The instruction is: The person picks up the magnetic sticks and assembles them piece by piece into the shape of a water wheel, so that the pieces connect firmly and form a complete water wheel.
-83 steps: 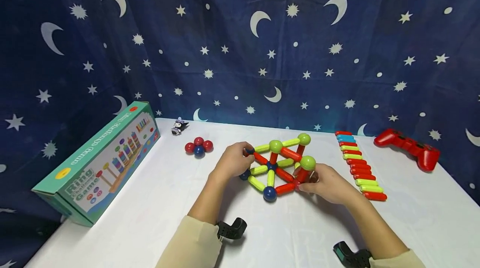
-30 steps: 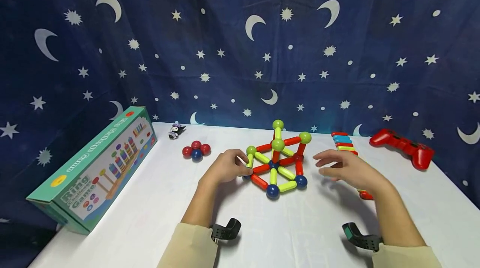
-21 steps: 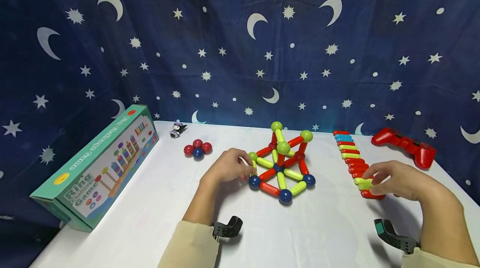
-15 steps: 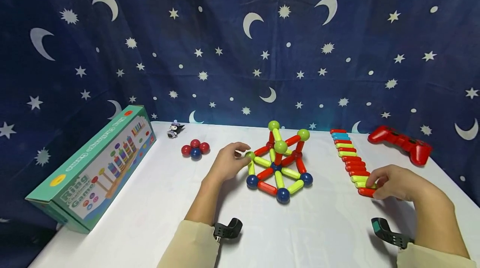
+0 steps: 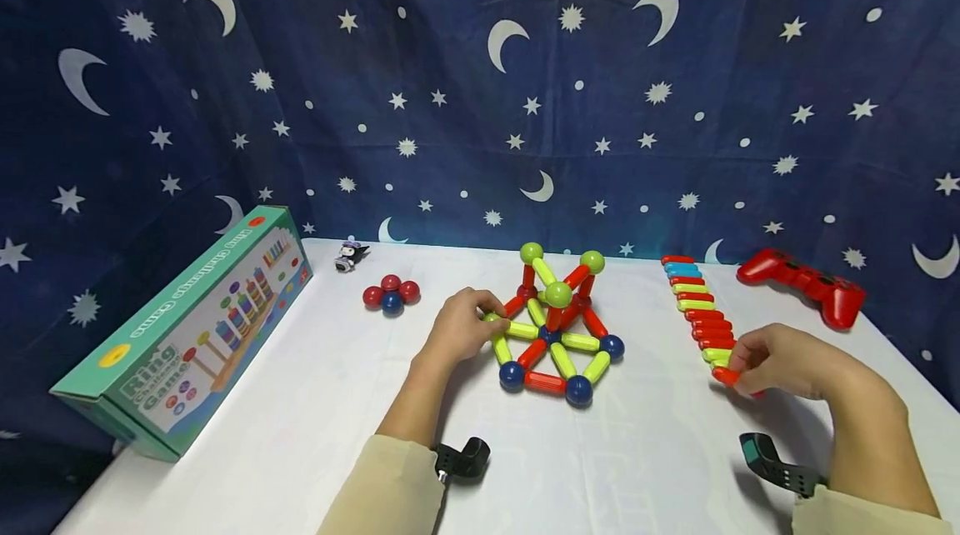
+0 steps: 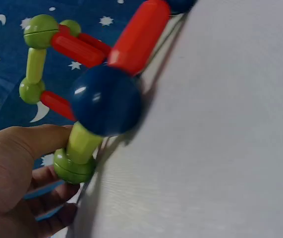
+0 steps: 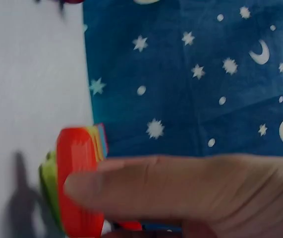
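A magnetic ball-and-rod structure [image 5: 550, 337] stands mid-table, with blue balls low down at the front and green balls raised at the back. My left hand [image 5: 459, 328] grips the green ball [image 6: 73, 171] at its left corner, the thumb along the adjoining yellow-green rod [image 6: 80, 143]. On the right, my right hand [image 5: 791, 362] pinches a red magnetic rod [image 7: 76, 151] between thumb and fingers at the near end of a row of red, yellow-green and blue rods [image 5: 701, 314]. The hand covers part of that rod.
Several red balls [image 5: 409, 292] with a blue ball [image 5: 392, 302] sit back left, near a small black-and-white figurine [image 5: 349, 257]. A green game box [image 5: 202, 318] stands at the left edge. A red game controller [image 5: 802, 287] lies back right, before the starry curtain [image 5: 450, 60].
My right hand has left the structure, moved right to the rod row and taken hold of its nearest red rod. The structure has turned; my left hand now grips a green ball at its left corner.
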`<state>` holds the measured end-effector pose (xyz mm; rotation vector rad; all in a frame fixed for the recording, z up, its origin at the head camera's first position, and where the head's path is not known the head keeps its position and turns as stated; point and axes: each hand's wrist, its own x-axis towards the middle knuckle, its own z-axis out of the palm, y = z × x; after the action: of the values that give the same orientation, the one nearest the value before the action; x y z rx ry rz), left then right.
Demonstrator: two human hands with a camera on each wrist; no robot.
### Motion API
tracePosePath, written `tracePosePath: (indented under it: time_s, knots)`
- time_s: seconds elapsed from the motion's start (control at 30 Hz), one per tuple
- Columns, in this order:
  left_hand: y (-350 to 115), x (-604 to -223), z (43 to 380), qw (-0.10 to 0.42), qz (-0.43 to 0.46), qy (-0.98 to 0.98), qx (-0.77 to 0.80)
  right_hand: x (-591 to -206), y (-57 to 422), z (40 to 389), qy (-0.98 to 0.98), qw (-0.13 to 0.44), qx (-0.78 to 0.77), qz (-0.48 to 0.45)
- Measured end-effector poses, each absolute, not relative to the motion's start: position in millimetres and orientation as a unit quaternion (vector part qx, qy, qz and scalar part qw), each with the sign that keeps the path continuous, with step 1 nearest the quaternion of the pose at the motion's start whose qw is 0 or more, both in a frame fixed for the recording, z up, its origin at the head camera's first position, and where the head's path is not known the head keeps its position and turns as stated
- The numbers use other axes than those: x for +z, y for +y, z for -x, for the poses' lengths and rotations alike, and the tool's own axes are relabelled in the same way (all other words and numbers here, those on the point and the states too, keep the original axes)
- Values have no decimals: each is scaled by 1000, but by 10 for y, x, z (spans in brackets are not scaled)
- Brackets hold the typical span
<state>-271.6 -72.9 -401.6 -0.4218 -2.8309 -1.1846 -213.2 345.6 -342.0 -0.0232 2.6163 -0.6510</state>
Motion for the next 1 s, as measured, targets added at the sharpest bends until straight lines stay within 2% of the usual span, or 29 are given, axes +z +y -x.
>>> tracePosePath:
  time_s: [0.13, 0.2, 0.3, 0.4, 0.53, 0.7, 1.0]
  knots:
    - [-789, -3948, 2700, -2, 142, -915, -379, -3344, 3273, 2148, 952, 154, -255, 65]
    - [-790, -3899, 2689, 3, 141, -916, -375, -3321, 3127, 2163, 954, 115, -264, 84]
    - [-714, -3795, 2660, 52, 141, -900, -409, -3296, 2891, 2190, 951, 57, -288, 100]
    - [-561, -3672, 2602, 113, 177, -865, -457, -3272, 2667, 2231, 940, 23, -323, 104]
    - [-367, -3535, 2484, 132, 233, -857, -440, -3268, 2399, 2292, 927, 5, -358, 111]
    - [-252, -3519, 2389, 131, 230, -886, -381, -3299, 2181, 2371, 917, -7, -371, 144]
    - [-177, -3603, 2375, 172, 256, -877, -368, -3303, 2107, 2414, 913, 2, -376, 156]
